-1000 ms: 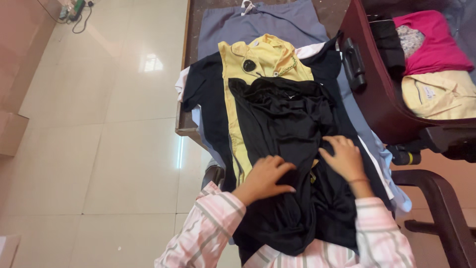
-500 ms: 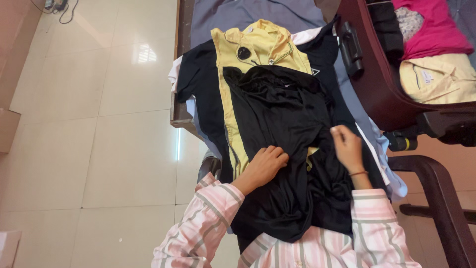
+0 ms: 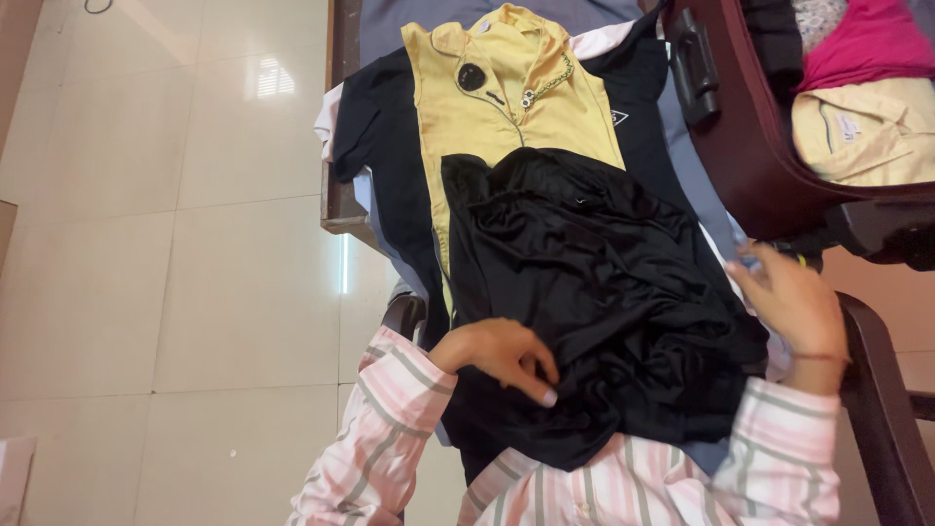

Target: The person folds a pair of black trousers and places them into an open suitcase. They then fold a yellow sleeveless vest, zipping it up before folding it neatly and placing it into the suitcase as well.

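A crumpled black garment (image 3: 594,282) lies on top of a stack of clothes and spills down toward my lap. My left hand (image 3: 502,356) rests on its lower left edge, fingers curled into the fabric. My right hand (image 3: 794,302) is at the garment's right edge, fingers closed around the cloth there. Under the black garment lies a yellow collared shirt (image 3: 506,97), spread flat. Beneath that is a black T-shirt (image 3: 385,146), with grey-blue cloth (image 3: 390,24) at the bottom of the stack.
The clothes lie on a dark wooden table (image 3: 336,195) above a pale tiled floor (image 3: 195,292). To the right stands an open maroon suitcase (image 3: 740,146) holding a pink garment (image 3: 867,44) and a cream one (image 3: 867,131). A dark chair arm (image 3: 877,390) is at my right.
The black garment has been pulled toward me and bunched up, uncovering more of the yellow shirt. My right hand moved out to the right edge; my left hand slid lower and curled.
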